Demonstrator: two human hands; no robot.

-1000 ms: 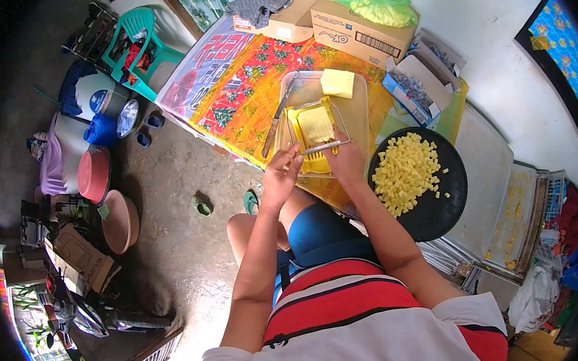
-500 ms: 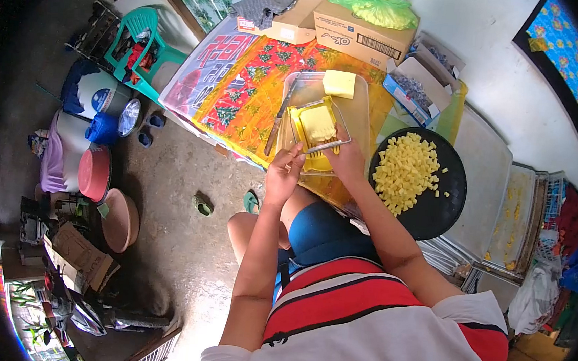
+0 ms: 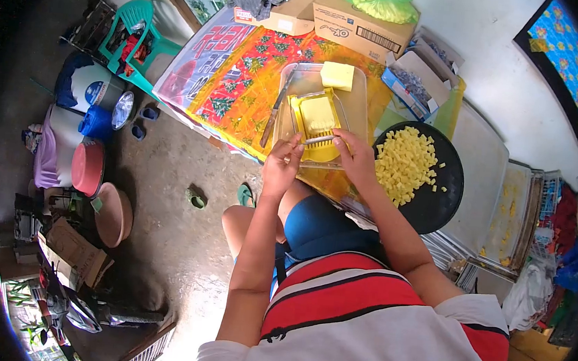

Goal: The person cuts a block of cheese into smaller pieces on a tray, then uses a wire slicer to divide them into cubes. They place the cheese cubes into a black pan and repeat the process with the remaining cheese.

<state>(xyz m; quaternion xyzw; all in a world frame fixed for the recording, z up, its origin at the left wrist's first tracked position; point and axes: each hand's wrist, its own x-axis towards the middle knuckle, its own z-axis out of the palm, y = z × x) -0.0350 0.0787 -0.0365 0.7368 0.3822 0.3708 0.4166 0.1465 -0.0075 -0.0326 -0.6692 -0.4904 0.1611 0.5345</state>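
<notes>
A yellow slicer (image 3: 298,123) with a hinged metal frame lies in a clear plastic tray (image 3: 358,111), and a pale yellow block (image 3: 318,108) rests on its bed. Both my hands grip the frame's near bar (image 3: 320,140). The fingers of my left hand (image 3: 282,165) pinch its left end, while those of my right hand (image 3: 356,160) close on its right end. Past the slicer, a second yellow block (image 3: 338,76) sits at the tray's far side. Along the left rim lies a long knife (image 3: 275,110) with a brown handle.
Right of the tray, a round black pan (image 3: 439,204) holds many small yellow cubes (image 3: 404,164). Cardboard boxes (image 3: 361,29) stand along the table's back, with an open box of small packets (image 3: 415,87) nearer the pan. A green chair (image 3: 131,49) and tubs (image 3: 114,215) are at left.
My right hand has moved from beside the block to the right end of the frame's bar. My left hand keeps its hold. The whole view has shifted slightly.
</notes>
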